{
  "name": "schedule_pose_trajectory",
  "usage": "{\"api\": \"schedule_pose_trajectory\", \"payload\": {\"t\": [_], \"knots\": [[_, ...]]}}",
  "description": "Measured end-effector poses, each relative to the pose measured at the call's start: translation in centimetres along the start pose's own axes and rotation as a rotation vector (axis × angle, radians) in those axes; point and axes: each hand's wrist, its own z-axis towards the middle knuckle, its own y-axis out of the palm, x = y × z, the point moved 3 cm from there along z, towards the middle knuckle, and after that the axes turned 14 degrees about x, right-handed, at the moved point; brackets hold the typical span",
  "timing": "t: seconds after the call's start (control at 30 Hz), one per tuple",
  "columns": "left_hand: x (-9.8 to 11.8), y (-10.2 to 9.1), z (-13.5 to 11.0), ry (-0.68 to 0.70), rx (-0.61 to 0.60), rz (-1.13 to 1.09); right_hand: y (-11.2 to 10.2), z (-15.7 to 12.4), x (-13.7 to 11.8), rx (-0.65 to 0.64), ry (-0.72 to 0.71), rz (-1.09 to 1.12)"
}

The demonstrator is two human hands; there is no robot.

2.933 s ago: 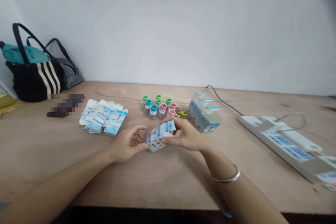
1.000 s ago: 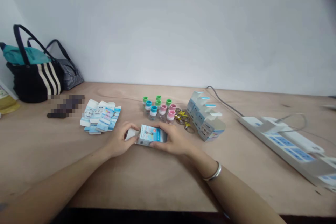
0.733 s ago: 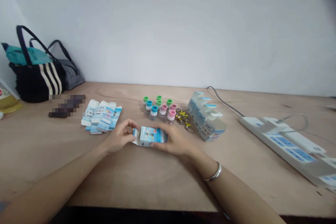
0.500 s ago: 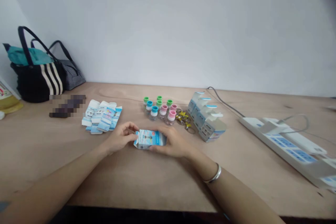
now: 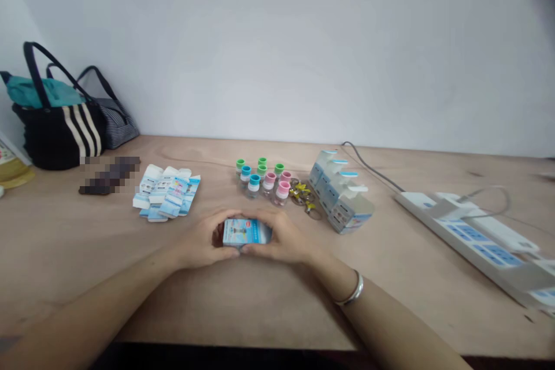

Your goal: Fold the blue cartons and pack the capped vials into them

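A small blue-and-white printed carton [image 5: 243, 232] lies between my two hands, low over the front middle of the table. My left hand [image 5: 208, 243] is wrapped round its left end, thumb along the near edge and fingers at the far side. My right hand [image 5: 284, 237] grips the right end the same way, with a silver bangle on that wrist. The left end of the carton is hidden by my left hand. Beyond the hands stand several small clear bottles [image 5: 281, 199] with green, blue and pink tops. Beside them lie yellow pieces with metal key rings [image 5: 303, 192].
Flattened cartons [image 5: 167, 192] lie in a pile at the left. Open-topped cartons [image 5: 342, 196] stand in a row at the right. A white power strip [image 5: 472, 243] with cables lies farther right. Bags [image 5: 56, 133] and a dark blurred object [image 5: 110, 176] are at the far left.
My left hand has moved from the carton's open end flap to wrap round that end, so the flap no longer shows. My right hand keeps its hold.
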Motion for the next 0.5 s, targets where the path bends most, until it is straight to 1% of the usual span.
{"api": "schedule_pose_trajectory", "payload": {"t": [0.03,0.07,0.1,0.17,0.23,0.27,0.3,0.4,0.5], "knots": [[0.0,-0.1,0.0,0.052,0.015,0.072,-0.1,0.0,0.0,0.032,0.01,-0.002],[-0.1,-0.2,0.0,0.076,0.033,0.131,-0.4,0.0,0.2,0.077,0.031,-0.008],[-0.4,-0.4,0.1,0.072,0.056,0.179,-0.6,0.0,0.4,0.13,0.063,-0.015],[-1.4,-1.0,0.5,0.007,0.137,0.227,-1.2,0.0,1.0,0.248,0.144,-0.033],[-2.5,-2.0,1.4,-0.071,0.235,0.242,-1.6,0.0,1.5,0.3,0.21,-0.056],[-2.9,-2.6,2.1,-0.103,0.281,0.263,-1.6,0.0,1.7,0.295,0.229,-0.077],[-3.2,-3.1,3.0,-0.128,0.302,0.315,-1.5,0.0,1.8,0.269,0.235,-0.106],[-3.9,-4.5,6.2,-0.189,0.309,0.542,-1.0,0.0,1.7,0.143,0.193,-0.187],[-4.8,-5.0,9.4,-0.186,0.282,0.539,-0.7,-0.1,1.5,0.092,0.143,-0.214]]}}
